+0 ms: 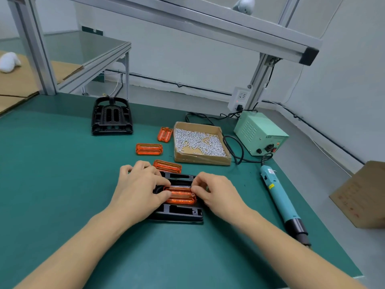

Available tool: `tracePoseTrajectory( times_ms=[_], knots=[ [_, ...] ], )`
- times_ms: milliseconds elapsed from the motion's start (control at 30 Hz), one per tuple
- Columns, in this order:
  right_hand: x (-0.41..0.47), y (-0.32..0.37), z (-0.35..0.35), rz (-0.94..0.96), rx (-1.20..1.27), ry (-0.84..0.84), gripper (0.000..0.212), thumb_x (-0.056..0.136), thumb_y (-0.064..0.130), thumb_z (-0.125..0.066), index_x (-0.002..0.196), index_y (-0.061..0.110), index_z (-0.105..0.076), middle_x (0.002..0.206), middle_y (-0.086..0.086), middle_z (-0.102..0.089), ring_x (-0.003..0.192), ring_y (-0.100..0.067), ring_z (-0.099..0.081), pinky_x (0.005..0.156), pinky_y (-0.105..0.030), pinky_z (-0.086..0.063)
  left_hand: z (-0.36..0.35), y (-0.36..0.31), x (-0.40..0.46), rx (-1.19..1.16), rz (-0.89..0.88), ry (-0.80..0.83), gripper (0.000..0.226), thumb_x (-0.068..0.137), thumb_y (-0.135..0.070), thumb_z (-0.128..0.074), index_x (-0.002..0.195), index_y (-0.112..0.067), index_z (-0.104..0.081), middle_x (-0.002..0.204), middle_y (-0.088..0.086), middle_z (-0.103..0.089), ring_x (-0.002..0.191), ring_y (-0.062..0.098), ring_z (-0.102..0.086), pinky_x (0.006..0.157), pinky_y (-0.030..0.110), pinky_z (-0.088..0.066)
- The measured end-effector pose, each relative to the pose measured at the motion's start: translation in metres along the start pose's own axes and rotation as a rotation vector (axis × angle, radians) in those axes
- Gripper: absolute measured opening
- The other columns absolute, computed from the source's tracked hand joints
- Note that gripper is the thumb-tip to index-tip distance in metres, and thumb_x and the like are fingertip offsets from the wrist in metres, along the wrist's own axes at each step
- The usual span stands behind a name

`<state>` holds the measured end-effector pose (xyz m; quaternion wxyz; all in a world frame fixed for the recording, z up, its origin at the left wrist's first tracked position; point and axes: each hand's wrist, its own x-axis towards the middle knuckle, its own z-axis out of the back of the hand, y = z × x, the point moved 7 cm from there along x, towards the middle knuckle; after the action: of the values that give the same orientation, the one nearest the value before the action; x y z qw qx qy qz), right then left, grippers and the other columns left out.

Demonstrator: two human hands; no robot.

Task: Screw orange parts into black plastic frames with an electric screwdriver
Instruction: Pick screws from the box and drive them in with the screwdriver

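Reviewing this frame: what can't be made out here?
- Left end of the orange part and black frame: head view, covered by the left hand.
- Whether the part is fully seated: both hands hide its ends; right hand.
- Screwdriver tip: too dark and blurred.

Person, head-camera view: two forearms and two hands visible, entering from the lower edge.

Left hand [138, 188]: bare, no glove; no ring or wristband visible. Wrist behind it bare, no watch or strap. Forearm bare along its whole visible length; no sleeve edge shows before the frame's lower left corner.

Right hand [216, 193]: bare, no glove; no ring visible. Fingernails short and unpainted where they show. Wrist behind it bare, no watch or band. Forearm bare down to the lower right corner; no cuff in view.

No markings or tattoos discernible on either arm.
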<state>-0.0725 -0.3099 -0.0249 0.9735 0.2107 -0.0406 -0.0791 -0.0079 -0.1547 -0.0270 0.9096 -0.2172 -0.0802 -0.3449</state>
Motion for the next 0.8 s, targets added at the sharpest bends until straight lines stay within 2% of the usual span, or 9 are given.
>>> tracePoseTrajectory(
  times_ms=[100,200,267,400,500,600,633,733,800],
  knots=[
    [-0.001,-0.012,0.009,-0.092,0.26,0.016,0.012,0.092,0.024,-0.062,0.082,0.03,-0.06,0.077,0.008,-0.062,0.064,-0.007,-0.053,0.073,-0.032,-0.05,0.0,-0.001,-0.001,-0.006,0.009,0.002,0.03,0.088,-0.052,-0.053,0.114,-0.041,-0.064,0.114,-0.019,-0.054,0.122,0.006,-0.028,0.099,0.032,-0.013],
    [-0.003,-0.018,0.03,-0.097,0.245,-0.102,0.011,0.09,0.028,-0.064,0.081,0.034,-0.06,0.072,0.01,-0.06,0.06,-0.002,-0.05,0.065,-0.026,-0.045,0.0,-0.002,-0.001,0.01,0.024,0.002,0.03,0.088,-0.053,-0.052,0.114,-0.041,-0.064,0.114,-0.019,-0.054,0.121,0.007,-0.029,0.098,0.033,-0.013],
    [-0.009,-0.026,0.044,-0.117,0.122,-0.144,0.006,0.089,0.032,-0.064,0.094,0.032,-0.061,0.076,0.012,-0.059,0.067,-0.003,-0.052,0.07,-0.026,-0.043,0.0,-0.004,-0.002,0.033,0.032,0.007,0.031,0.088,-0.055,-0.051,0.112,-0.042,-0.065,0.113,-0.019,-0.054,0.119,0.008,-0.03,0.096,0.033,-0.014],
    [-0.036,-0.076,0.078,-0.397,-0.387,-0.118,0.051,0.09,0.05,-0.058,0.134,0.028,-0.045,0.12,0.001,-0.053,0.113,-0.019,-0.051,0.084,-0.033,-0.043,0.009,-0.006,-0.002,-0.003,0.049,-0.031,0.027,0.085,-0.057,-0.051,0.102,-0.044,-0.068,0.108,-0.022,-0.056,0.114,0.005,-0.033,0.093,0.031,-0.012],
    [-0.067,-0.126,0.094,-0.673,-0.553,-0.01,0.069,0.084,0.068,-0.052,0.136,0.024,-0.04,0.124,-0.001,-0.052,0.112,-0.022,-0.053,0.074,-0.032,-0.042,0.021,-0.007,0.007,-0.065,0.048,-0.108,0.02,0.084,-0.052,-0.056,0.091,-0.041,-0.07,0.102,-0.022,-0.057,0.111,0.004,-0.037,0.093,0.031,-0.013],
    [-0.083,-0.155,0.087,-0.752,-0.431,0.112,0.065,0.082,0.071,-0.052,0.126,0.024,-0.043,0.095,0.008,-0.058,0.082,-0.012,-0.058,0.065,-0.028,-0.044,0.026,-0.012,0.033,-0.114,0.036,-0.12,0.013,0.085,-0.043,-0.06,0.085,-0.039,-0.071,0.099,-0.019,-0.062,0.109,0.009,-0.043,0.09,0.032,-0.016],
    [-0.084,-0.159,0.083,-0.746,-0.354,0.103,0.059,0.083,0.067,-0.055,0.121,0.024,-0.045,0.087,0.01,-0.056,0.075,-0.01,-0.056,0.063,-0.027,-0.044,0.026,-0.015,0.046,-0.125,0.036,-0.099,0.012,0.086,-0.04,-0.06,0.085,-0.038,-0.071,0.099,-0.017,-0.064,0.109,0.011,-0.045,0.09,0.032,-0.018],
    [-0.082,-0.167,0.081,-0.712,-0.167,0.01,0.033,0.084,0.046,-0.064,0.102,0.022,-0.051,0.081,0.005,-0.057,0.069,-0.011,-0.056,0.056,-0.026,-0.04,0.017,-0.023,0.088,-0.167,0.046,-0.013,0.013,0.089,-0.032,-0.06,0.091,-0.034,-0.073,0.102,-0.013,-0.069,0.106,0.015,-0.052,0.093,0.033,-0.025],
    [-0.082,-0.17,0.082,-0.71,0.11,-0.07,0.023,0.084,0.034,-0.065,0.092,0.014,-0.056,0.074,0.0,-0.061,0.061,-0.015,-0.058,0.054,-0.026,-0.04,0.009,-0.029,0.112,-0.203,0.051,0.046,0.013,0.089,-0.027,-0.061,0.094,-0.03,-0.073,0.103,-0.009,-0.07,0.101,0.014,-0.056,0.099,0.035,-0.033]
  ],
)
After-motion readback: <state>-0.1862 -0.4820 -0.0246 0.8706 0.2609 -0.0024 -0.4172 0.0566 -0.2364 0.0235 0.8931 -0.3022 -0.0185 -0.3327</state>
